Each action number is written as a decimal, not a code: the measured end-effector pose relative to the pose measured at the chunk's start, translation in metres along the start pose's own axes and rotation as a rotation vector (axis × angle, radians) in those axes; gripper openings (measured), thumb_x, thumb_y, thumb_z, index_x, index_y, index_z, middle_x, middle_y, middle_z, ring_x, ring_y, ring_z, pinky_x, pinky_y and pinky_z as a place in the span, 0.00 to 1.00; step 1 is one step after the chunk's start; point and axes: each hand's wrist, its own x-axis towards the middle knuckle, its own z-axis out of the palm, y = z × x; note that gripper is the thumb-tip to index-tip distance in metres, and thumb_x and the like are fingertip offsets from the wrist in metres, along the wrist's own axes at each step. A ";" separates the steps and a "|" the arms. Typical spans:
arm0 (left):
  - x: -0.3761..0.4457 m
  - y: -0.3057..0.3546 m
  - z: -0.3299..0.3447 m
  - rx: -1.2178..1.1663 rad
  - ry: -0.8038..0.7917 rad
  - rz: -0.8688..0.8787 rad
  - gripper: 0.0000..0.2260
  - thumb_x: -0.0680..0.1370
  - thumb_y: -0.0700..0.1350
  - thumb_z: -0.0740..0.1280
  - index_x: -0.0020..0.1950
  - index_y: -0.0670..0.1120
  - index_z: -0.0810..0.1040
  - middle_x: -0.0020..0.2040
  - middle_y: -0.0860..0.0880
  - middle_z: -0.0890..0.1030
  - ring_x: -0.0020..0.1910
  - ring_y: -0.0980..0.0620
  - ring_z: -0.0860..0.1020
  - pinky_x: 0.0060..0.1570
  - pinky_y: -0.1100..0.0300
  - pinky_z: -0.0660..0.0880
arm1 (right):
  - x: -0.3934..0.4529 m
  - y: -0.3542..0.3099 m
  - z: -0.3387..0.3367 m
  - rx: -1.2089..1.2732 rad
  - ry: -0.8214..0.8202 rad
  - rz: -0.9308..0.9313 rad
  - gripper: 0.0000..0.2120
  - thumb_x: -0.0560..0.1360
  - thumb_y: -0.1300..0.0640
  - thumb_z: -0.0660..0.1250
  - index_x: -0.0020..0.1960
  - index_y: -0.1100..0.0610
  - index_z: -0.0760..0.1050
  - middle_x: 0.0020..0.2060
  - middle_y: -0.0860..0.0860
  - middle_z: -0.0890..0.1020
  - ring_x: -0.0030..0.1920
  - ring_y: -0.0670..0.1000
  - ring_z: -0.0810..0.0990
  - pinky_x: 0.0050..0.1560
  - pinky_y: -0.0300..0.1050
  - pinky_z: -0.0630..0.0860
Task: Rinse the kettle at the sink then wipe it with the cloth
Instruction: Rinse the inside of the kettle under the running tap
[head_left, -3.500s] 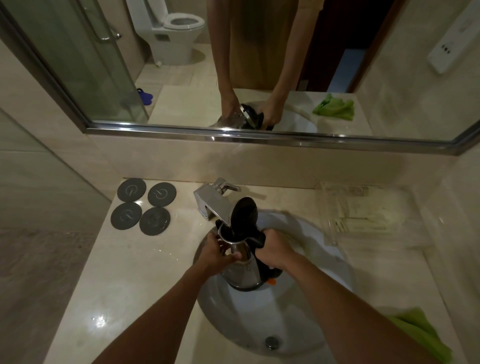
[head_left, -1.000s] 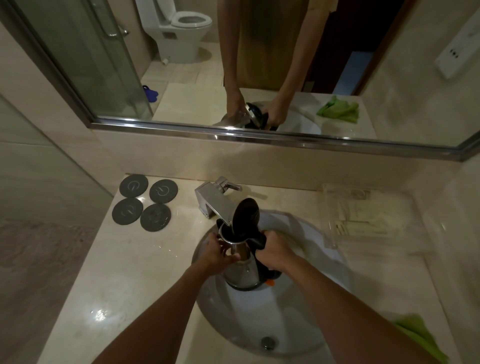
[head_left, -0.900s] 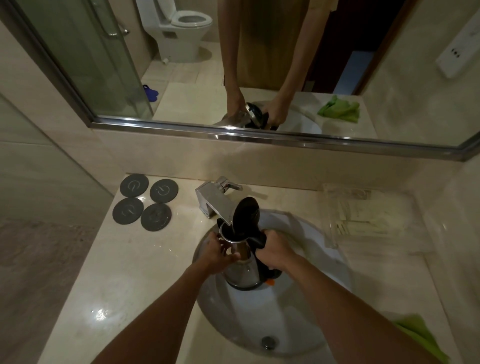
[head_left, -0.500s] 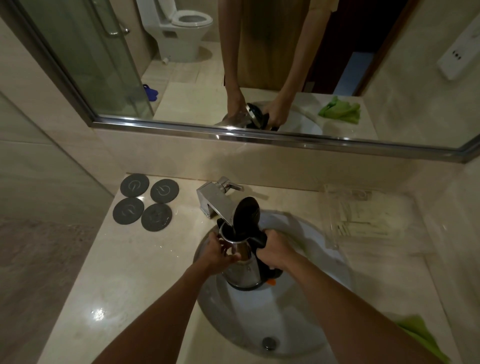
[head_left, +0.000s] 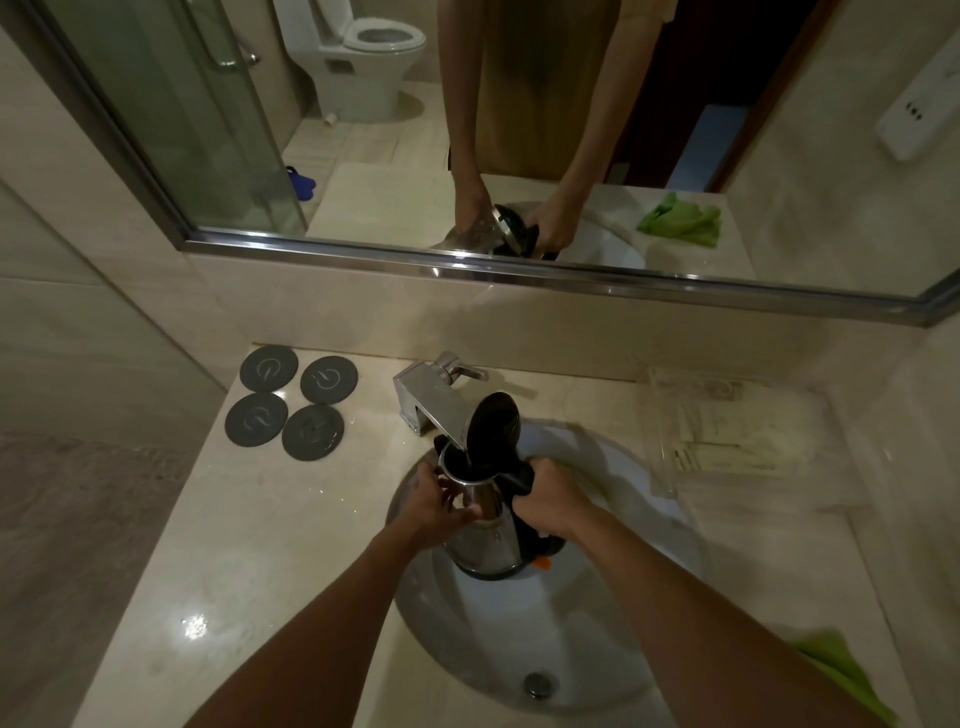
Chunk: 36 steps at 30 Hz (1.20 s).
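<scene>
Rinse stage under way, wipe outstanding: four grey coasters (head_left: 291, 407) lie left, left hand (head_left: 434, 501) cups the kettle (head_left: 485, 519) body under the tap (head_left: 431, 402) over the sink (head_left: 649, 597), right hand (head_left: 550, 496) grips its handle, green cloth (head_left: 836, 675) lies untouched far right.

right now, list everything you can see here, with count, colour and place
kettle: 1, steel with black lid open, held in the sink under the faucet
faucet: 1, chrome, behind the sink
sink: 1, white, set in the beige counter
cloth: 1, green, counter at right front
coasters: 4, dark grey, counter at left back
tray: 1, clear, counter at right back
mirror: 1, steel-framed, on the wall
left hand: on the kettle's body
right hand: grip on the kettle's handle
</scene>
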 end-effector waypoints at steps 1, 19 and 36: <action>0.000 0.000 0.000 0.002 0.004 0.001 0.36 0.71 0.38 0.73 0.71 0.42 0.54 0.65 0.43 0.73 0.55 0.54 0.73 0.55 0.63 0.70 | 0.000 0.000 0.000 0.000 0.000 0.001 0.07 0.70 0.58 0.69 0.46 0.53 0.74 0.39 0.54 0.80 0.42 0.56 0.82 0.41 0.47 0.78; -0.002 0.002 -0.002 0.082 0.033 0.000 0.35 0.71 0.42 0.75 0.70 0.42 0.57 0.60 0.47 0.75 0.53 0.53 0.75 0.54 0.59 0.76 | -0.003 -0.004 -0.002 0.002 0.004 0.009 0.08 0.71 0.61 0.69 0.50 0.56 0.76 0.42 0.57 0.82 0.44 0.58 0.83 0.45 0.52 0.82; -0.001 0.001 0.001 0.089 0.043 0.009 0.35 0.71 0.41 0.75 0.70 0.40 0.57 0.66 0.43 0.72 0.64 0.49 0.71 0.57 0.62 0.67 | -0.005 -0.005 -0.005 -0.012 -0.022 0.012 0.10 0.72 0.61 0.69 0.51 0.53 0.73 0.41 0.55 0.80 0.41 0.57 0.82 0.44 0.53 0.82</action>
